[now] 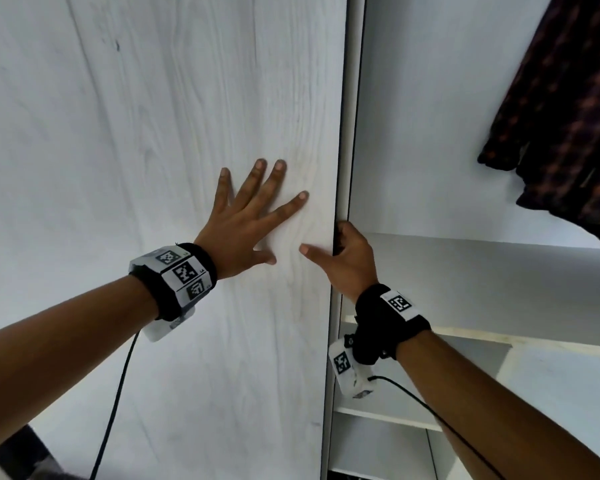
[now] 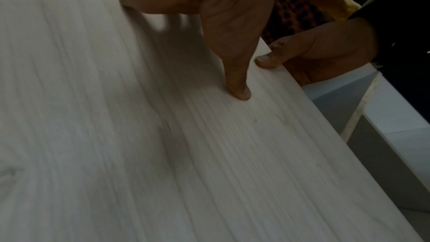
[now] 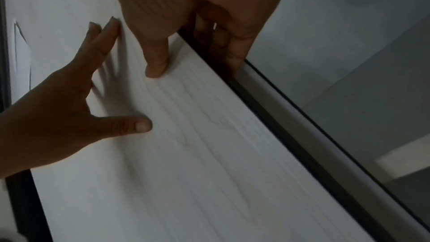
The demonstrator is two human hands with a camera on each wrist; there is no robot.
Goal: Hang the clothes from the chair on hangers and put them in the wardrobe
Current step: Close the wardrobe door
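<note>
The pale wood-grain wardrobe door (image 1: pixel 153 133) fills the left of the head view. My left hand (image 1: pixel 246 220) presses flat on its face with fingers spread. My right hand (image 1: pixel 349 259) grips the door's right edge: the thumb lies on the front and the fingers curl behind it, as the right wrist view shows on the door (image 3: pixel 197 154). Inside the wardrobe at the upper right hangs a dark plaid garment (image 1: pixel 568 116), also seen in the left wrist view as the plaid garment (image 2: pixel 295 16). No hanger or chair is in view.
To the right of the door edge the wardrobe interior is exposed, with a white shelf (image 1: pixel 482 247) under the hanging garment and lower shelves (image 1: pixel 388 414) beneath it. Cables run down from both wrist cameras. A dark frame strip (image 3: pixel 279 126) runs along the door's edge.
</note>
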